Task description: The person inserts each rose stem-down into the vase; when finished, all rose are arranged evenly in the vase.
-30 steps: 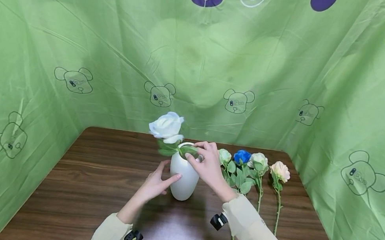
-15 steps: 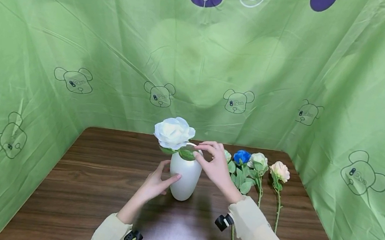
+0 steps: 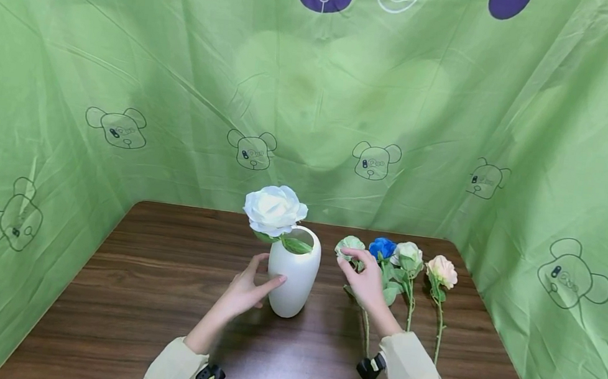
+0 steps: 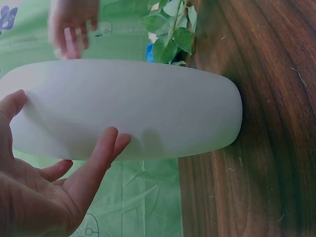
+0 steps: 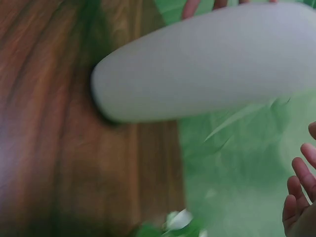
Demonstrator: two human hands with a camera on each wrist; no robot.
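A white vase (image 3: 292,279) stands upright on the table, with a white-blue rose (image 3: 276,210) leaning left out of its mouth. My left hand (image 3: 243,286) holds the vase's left side, thumb across the front and other fingers behind. In the left wrist view, the left hand (image 4: 59,182) touches the pale vase wall (image 4: 133,106). My right hand (image 3: 369,281) hovers empty, fingers loosely bent, over a pale green rose (image 3: 351,243) and partly hides it. In the right wrist view, the right hand (image 5: 302,192) is away from the vase (image 5: 207,64).
To the right lie a blue rose (image 3: 382,247), a white-green rose (image 3: 408,255) and a pink rose (image 3: 442,271), stems toward me. The wooden table (image 3: 156,298) is walled by green printed cloth (image 3: 314,103).
My right hand has let go of the white-blue rose and moved right, to the pale green one. The white-blue rose has turned and settled in the vase. The left hand has stayed put.
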